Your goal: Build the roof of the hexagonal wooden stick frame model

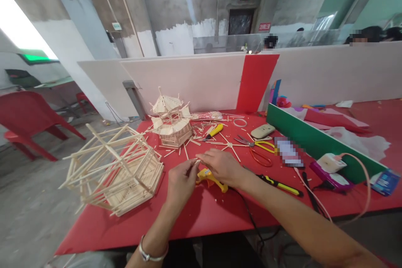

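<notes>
Status: a small pagoda model (172,135) is judged largely built; tiered roofs and a stick-walled base are in place, standing upright beyond the left hand (184,176). A larger stick frame (138,181), to the left of that hand, is judged part-built: base slatted, sides left open. A six-armed stick star (230,145) is laid out beyond the right hand (222,166), attached to nothing visible.

Hands: a small pale piece (197,161) is pinched narrowly by the left fingertips. It is met by the right hand, fingers bent over; whether it is gripped there cannot be told. A yellow glue gun (206,175) is partly hidden just below both hands.

Surface: the red tabletop (194,222) is littered with loose sticks beyond the hands. A yellow-handled knife (215,131) and pliers (251,143) are seen past the right hand; a purple power strip (332,178) is placed well to its right, by a green board (292,127).

Room: the table is backed by a white partition (188,83); bare concrete walls are seen behind. A red chair (28,109) is parked far left.
</notes>
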Available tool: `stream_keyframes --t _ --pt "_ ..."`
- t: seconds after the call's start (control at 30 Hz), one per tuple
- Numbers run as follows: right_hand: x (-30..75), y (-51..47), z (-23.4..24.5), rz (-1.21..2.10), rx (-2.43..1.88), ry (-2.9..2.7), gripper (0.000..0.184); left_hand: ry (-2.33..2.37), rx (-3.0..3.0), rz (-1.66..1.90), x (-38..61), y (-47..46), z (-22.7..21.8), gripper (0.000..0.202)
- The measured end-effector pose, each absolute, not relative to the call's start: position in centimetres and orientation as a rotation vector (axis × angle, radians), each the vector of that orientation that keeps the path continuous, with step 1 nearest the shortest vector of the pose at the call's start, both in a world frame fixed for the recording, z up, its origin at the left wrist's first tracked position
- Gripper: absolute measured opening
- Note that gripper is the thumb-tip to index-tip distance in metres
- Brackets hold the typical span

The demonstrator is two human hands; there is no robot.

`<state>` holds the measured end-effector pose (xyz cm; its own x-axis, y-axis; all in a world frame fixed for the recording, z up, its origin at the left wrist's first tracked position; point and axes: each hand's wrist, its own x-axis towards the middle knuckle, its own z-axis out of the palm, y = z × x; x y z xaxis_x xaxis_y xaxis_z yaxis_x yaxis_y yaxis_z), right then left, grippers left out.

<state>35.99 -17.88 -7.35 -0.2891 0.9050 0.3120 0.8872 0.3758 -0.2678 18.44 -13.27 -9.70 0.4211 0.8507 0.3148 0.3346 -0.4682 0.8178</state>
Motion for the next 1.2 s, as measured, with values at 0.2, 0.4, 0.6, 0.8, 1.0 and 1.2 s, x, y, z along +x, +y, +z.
stream_keyframes --t 0.2,0.4,0.6,0.8,1.0,1.2 --pt "34.1 -15.5 -7.8 0.105 -1.679 -2.318 0.012 1.269 2.115 0.876 17.5 -12.1 -10.3 0.027" --pt "33.2 -14.2 -8.8 0.114 -1.917 -2.205 0.019 1.431 2.145 0.769 19.9 -9.5 -12.0 0.029" --pt "34.3 -11.0 -9.7 0.16 -2.057 -2.164 0.015 1.496 2.108 0.652 22.6 -6.7 -12.1 0.026" --pt "36.2 -8.2 -9.9 0.301 -2.024 -2.144 0.022 1.5 1.864 0.654 24.2 -4.5 -11.9 0.028" --pt "41.3 -7.0 -12.3 0.534 -1.851 -2.047 0.011 1.301 1.463 0.698 23.2 -5.0 -11.8 0.021" --pt "41.0 -5.3 -12.4 0.743 -1.469 -1.861 0.036 1.158 1.169 0.798 22.3 -6.5 -10.8 0.022"
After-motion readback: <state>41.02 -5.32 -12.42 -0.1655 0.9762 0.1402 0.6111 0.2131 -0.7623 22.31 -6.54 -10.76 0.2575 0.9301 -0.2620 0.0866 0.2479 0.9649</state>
